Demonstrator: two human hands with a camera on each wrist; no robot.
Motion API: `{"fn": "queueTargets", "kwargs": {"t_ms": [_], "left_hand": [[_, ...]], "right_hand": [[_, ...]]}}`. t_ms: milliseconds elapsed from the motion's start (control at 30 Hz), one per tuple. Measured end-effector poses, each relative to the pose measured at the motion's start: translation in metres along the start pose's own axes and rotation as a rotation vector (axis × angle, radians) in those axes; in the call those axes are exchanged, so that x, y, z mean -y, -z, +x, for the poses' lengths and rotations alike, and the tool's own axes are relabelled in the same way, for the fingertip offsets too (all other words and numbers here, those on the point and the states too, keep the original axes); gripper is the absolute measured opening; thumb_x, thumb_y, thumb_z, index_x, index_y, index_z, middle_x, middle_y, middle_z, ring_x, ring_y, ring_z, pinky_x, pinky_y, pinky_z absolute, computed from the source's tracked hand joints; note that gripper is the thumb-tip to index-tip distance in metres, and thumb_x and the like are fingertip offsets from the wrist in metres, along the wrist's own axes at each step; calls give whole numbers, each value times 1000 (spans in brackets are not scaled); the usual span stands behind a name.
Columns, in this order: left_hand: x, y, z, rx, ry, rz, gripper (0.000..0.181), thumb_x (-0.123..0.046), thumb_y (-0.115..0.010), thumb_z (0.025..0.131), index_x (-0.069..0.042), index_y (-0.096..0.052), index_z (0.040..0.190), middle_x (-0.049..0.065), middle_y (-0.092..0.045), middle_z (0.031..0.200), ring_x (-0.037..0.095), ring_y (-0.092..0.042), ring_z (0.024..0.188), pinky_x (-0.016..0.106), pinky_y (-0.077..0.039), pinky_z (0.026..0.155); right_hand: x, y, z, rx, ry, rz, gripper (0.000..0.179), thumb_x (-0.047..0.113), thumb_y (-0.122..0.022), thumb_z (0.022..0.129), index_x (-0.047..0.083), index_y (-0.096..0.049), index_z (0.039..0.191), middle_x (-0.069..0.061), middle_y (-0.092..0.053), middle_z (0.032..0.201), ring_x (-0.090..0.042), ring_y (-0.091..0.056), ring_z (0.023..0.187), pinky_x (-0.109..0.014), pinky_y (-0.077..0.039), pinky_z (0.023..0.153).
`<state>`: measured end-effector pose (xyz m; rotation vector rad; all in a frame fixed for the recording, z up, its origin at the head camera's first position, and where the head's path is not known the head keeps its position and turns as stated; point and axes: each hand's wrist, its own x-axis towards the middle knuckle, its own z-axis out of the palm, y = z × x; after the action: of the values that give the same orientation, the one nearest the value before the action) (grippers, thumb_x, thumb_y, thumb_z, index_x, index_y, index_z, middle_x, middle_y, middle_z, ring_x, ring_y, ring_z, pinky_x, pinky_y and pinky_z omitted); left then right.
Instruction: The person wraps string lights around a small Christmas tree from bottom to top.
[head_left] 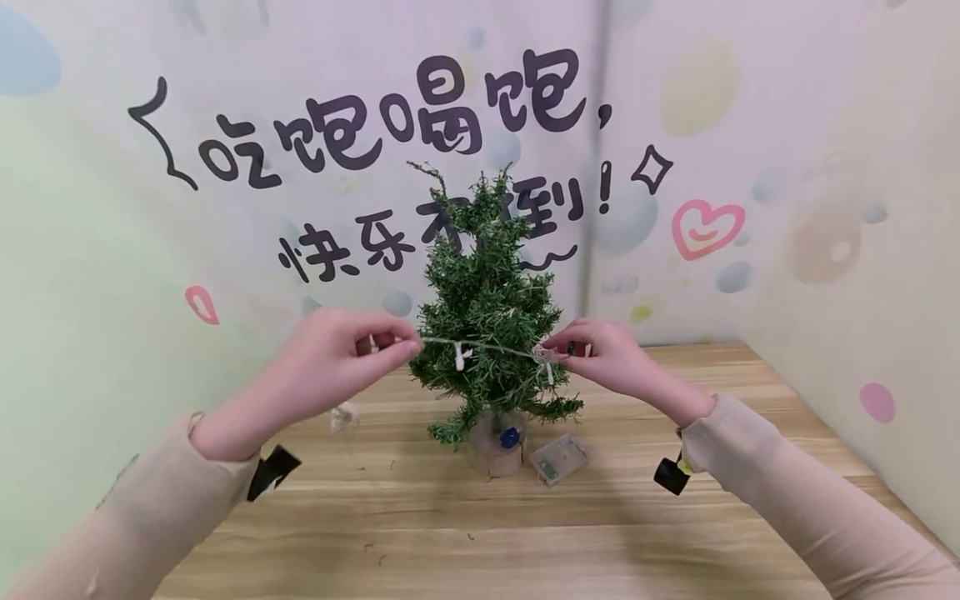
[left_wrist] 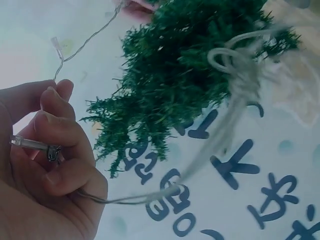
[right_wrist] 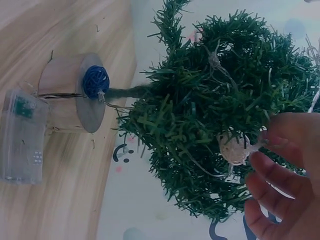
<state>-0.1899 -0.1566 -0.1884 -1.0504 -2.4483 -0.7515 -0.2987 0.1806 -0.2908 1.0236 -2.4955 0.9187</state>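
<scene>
A small green artificial tree [head_left: 491,292] stands between the two hands. Across its front runs a string of lights [head_left: 495,346] on thin wire, with a small clear bulb [head_left: 461,357] hanging from it. My left hand [head_left: 337,350] pinches the wire at the tree's left side. In the left wrist view, another bulb [left_wrist: 32,144] lies within that hand's curled fingers, and wire trails out to a looped bundle [left_wrist: 242,80]. On the right side, my right hand [head_left: 611,354] pinches the string beside a white woven ball [right_wrist: 234,149] against the branches.
The tree's round wooden base [right_wrist: 62,82] sits on the wood-grain table [head_left: 360,533], with a blue woven ball [right_wrist: 96,81] on it. Right of the base lies a clear battery box [head_left: 560,458]. A wall with dark lettering [head_left: 337,133] rises behind.
</scene>
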Motion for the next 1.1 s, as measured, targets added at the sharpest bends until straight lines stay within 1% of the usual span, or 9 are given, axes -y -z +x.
{"fn": "queueTargets", "kwargs": {"t_ms": [100, 300, 467, 533, 633, 767, 833, 933, 1100], "left_hand": [[-5, 6, 14, -8, -14, 55, 10, -16, -65, 93, -17, -75, 92, -10, -61, 73, 9, -48, 53, 25, -43, 51], [-11, 12, 31, 11, 28, 114, 12, -21, -63, 95, -19, -74, 93, -9, -63, 75, 12, -47, 52, 30, -40, 55], [-14, 12, 40, 42, 45, 109, 13, -23, -62, 96, -19, -74, 94, -7, -66, 79, 13, -48, 53, 32, -43, 58], [-15, 10, 43, 62, 53, 105, 13, -24, -62, 96, -19, -74, 94, -5, -66, 80, 14, -48, 53, 33, -43, 59], [-16, 8, 47, 81, 63, 103, 13, -24, -62, 96, -19, -74, 95, -4, -66, 81, 16, -47, 54, 33, -43, 60], [-17, 4, 52, 99, 74, 117, 13, -25, -63, 95, -18, -74, 94, -6, -64, 80, 16, -48, 57, 34, -42, 62], [-18, 2, 53, 114, 82, 118, 14, -25, -63, 95, -17, -74, 95, -6, -64, 79, 16, -50, 60, 34, -43, 64], [-18, -2, 56, 132, 87, 106, 15, -25, -63, 95, -16, -75, 96, -5, -65, 79, 16, -51, 61, 34, -43, 64], [-14, -13, 59, 151, 94, 62, 16, -25, -62, 95, -14, -75, 96, -2, -66, 77, 15, -47, 54, 33, -42, 58]], "right_hand": [[2, 2, -1, 59, 1, -5, 30, 7, -70, 85, 8, -69, 115, 2, -63, 90, -13, -56, 71, -28, -49, 59], [1, 11, -4, 165, -3, 11, 43, 6, -70, 86, 7, -62, 128, -5, -65, 99, -12, -59, 77, -30, -51, 63], [7, 27, -3, 110, 1, 43, 39, 5, -66, 89, 3, -60, 128, -9, -66, 107, -15, -60, 85, -32, -52, 71], [18, 35, 1, 66, -10, 98, 35, 7, -64, 92, 1, -60, 126, -10, -66, 110, -17, -61, 89, -32, -53, 76], [44, 44, 9, 37, -47, 263, 33, 13, -59, 97, 1, -60, 127, -12, -65, 118, -24, -63, 98, -33, -52, 84], [82, 47, 23, 79, -87, 507, 36, 19, -54, 100, 0, -57, 131, -14, -62, 124, -27, -61, 109, -38, -49, 92], [96, 44, 30, 119, -92, 580, 37, 19, -54, 100, -1, -55, 132, -14, -63, 123, -26, -61, 110, -40, -48, 95], [111, 42, 38, 168, -126, 627, 38, 16, -57, 98, -2, -55, 131, -12, -68, 114, -25, -63, 106, -42, -47, 95], [117, 41, 41, 209, -178, 570, 29, 15, -65, 93, -3, -66, 116, -9, -72, 93, -24, -66, 91, -40, -51, 89]]}}
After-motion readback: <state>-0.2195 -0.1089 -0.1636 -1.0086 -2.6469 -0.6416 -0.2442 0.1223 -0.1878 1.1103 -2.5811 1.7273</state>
